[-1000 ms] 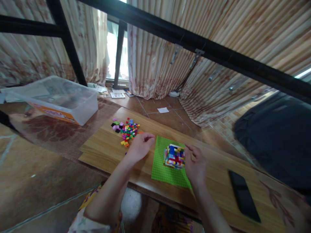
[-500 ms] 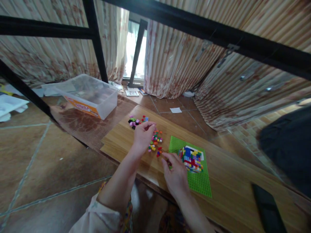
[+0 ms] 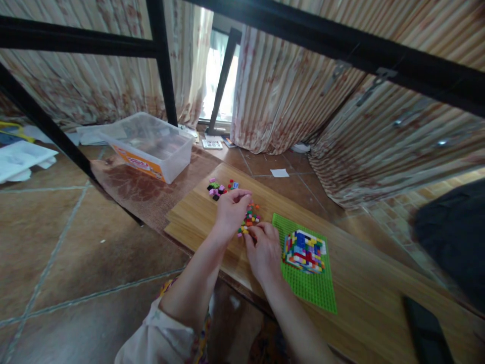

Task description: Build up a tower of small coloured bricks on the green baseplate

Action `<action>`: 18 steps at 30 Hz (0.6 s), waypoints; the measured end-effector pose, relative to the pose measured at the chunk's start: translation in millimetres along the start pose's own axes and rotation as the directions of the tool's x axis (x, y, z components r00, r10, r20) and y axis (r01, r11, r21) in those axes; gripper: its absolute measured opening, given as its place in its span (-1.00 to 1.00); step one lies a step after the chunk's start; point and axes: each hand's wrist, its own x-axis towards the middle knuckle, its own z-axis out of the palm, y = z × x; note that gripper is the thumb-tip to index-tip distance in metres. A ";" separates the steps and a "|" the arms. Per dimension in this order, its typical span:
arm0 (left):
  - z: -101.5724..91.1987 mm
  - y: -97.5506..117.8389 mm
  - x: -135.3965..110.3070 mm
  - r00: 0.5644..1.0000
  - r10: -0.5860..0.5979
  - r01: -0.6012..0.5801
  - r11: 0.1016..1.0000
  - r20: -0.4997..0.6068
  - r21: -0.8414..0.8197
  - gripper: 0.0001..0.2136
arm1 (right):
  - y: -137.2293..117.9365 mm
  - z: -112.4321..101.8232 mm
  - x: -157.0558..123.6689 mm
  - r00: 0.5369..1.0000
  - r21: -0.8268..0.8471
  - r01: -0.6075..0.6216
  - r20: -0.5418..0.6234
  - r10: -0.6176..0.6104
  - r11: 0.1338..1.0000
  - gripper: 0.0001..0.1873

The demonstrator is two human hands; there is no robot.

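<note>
Right fingers [image 3: 259, 231] curl just beside loose bricks [image 3: 251, 218].

Left sleeve [image 3: 161, 331] pale, loose, faint green mark [image 3: 156, 314] near cuff [image 3: 182, 326]; yellow-patterned cloth [image 3: 167, 287] beside it; hands [image 3: 230, 215] bare.

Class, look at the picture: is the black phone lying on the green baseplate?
No, the black phone lies on the wooden tabletop, apart from the green baseplate.

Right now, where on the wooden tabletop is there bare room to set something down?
Bare wood shows between the green baseplate and the black phone, and left of the loose bricks. It is crowded around the loose bricks, with the left hand and right hand there, and where the brick cube stands.
</note>
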 end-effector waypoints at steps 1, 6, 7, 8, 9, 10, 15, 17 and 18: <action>-0.1 0.0 0.2 1.000 0.003 -0.003 1.000 0.002 0.005 -0.88 | -0.7 0.8 0.9 1.000 0.000 0.004 -0.002 -0.004 1.000 -0.82; 0.8 1.2 -1.2 1.000 -0.004 0.004 1.000 0.019 0.007 -0.86 | -3.2 -5.9 1.0 0.999 0.080 -0.004 -0.032 0.007 0.997 -0.82; 1.2 1.6 -1.6 1.000 -0.007 0.007 1.000 0.023 0.010 -0.86 | -3.2 -10.0 -0.4 0.999 0.112 -0.016 -0.037 0.020 0.994 -0.83; 1.5 2.0 -1.9 1.000 -0.010 0.010 1.000 0.029 0.014 -0.86 | -3.1 -15.0 -2.7 0.998 0.155 -0.038 -0.039 0.045 0.987 -0.83; 1.9 2.3 -2.1 0.999 -0.012 0.012 1.000 0.033 0.018 -0.86 | -2.6 -20.7 -5.8 0.996 0.213 -0.072 -0.036 0.081 0.974 -0.84; 2.4 2.5 -2.1 0.999 -0.017 0.016 1.000 0.036 0.023 -0.86 | -1.7 -27.0 -9.7 0.991 0.285 -0.116 -0.031 0.130 0.952 -0.84; 5.9 -1.6 -2.1 0.997 -0.047 0.043 0.997 0.064 0.063 -0.88 | 12.6 -59.1 -36.3 0.932 0.563 -0.294 -0.010 0.362 0.772 -0.84; 7.8 -5.4 -2.8 0.994 -0.058 0.050 0.995 0.091 0.088 -0.87 | 24.8 -71.4 -45.5 0.905 0.576 -0.323 -0.045 0.423 0.751 -0.82; 8.9 -7.7 -3.2 0.992 -0.061 0.050 0.993 0.110 0.103 -0.87 | 32.3 -77.6 -48.9 0.888 0.574 -0.334 -0.073 0.453 0.748 -0.81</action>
